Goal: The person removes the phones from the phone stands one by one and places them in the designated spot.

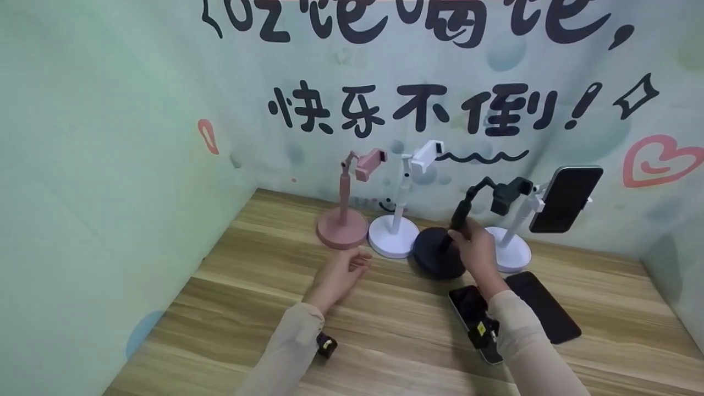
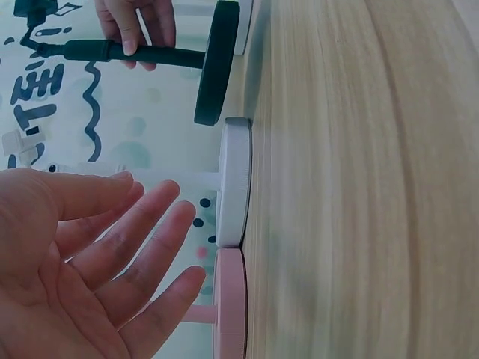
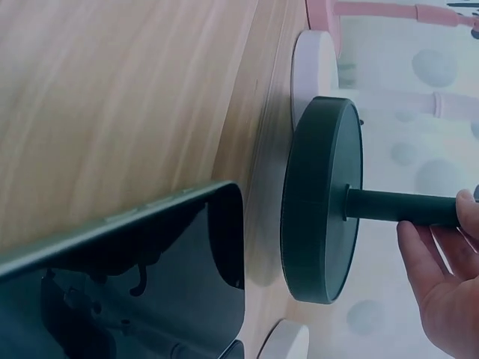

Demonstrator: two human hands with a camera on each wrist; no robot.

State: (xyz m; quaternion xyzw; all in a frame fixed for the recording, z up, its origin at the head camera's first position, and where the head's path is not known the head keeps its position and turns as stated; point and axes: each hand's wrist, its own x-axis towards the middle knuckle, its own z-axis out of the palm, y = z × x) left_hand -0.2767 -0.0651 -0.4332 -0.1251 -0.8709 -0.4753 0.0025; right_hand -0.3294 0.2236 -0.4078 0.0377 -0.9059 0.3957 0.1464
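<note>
My right hand grips the pole of a black phone stand between thumb and fingers. In the left wrist view the stand's round base leans and seems to hang slightly off the tabletop. Its clamp head holds no phone. My left hand, palm up with loosely bent fingers, holds nothing. It is nearest to a pink phone stand and a white phone stand, which stand side by side by the wall. Farther right, another white stand carries an upright phone.
On the wooden table, a phone lies partly beneath my right wrist camera. A larger dark phone-like slab lies right of it, partly behind my sleeve. A printed cloth hangs behind the stands.
</note>
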